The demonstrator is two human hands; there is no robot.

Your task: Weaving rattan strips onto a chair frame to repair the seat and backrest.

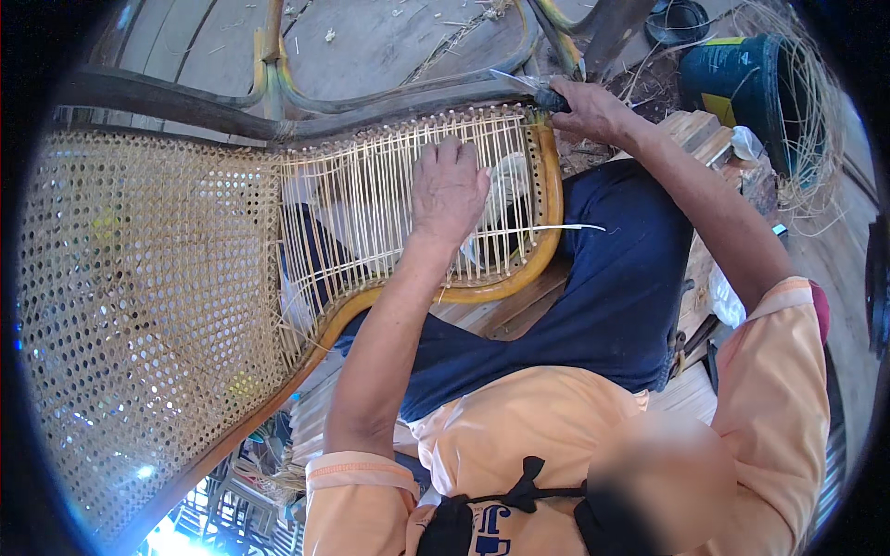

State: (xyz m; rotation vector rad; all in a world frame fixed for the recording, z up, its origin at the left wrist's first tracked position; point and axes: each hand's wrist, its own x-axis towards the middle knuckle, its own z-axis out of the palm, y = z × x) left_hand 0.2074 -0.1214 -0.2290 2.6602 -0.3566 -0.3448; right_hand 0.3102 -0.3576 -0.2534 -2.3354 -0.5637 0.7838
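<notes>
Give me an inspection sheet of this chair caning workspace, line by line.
Surface: wooden plank floor with scattered cane scraps.
Job's things: cane chair frame across the lap; woven cane panel finished at left; open cane strands in the seat section.
Clutter: dark bucket with loose cane coils; wood block.
Hands: left hand flat on the strands; right hand closed on a dark-handled tool at the frame edge.
Cables: nothing seen.
Surroundings: nothing seen beyond the floor.

Bright daylight, even. Blue-white glare well below-left of left hand (pixel 450 185) fingers. Soft shadows under forearms. Strong fisheye bending, black vignette at rim. Focus sharp around fingers.
</notes>
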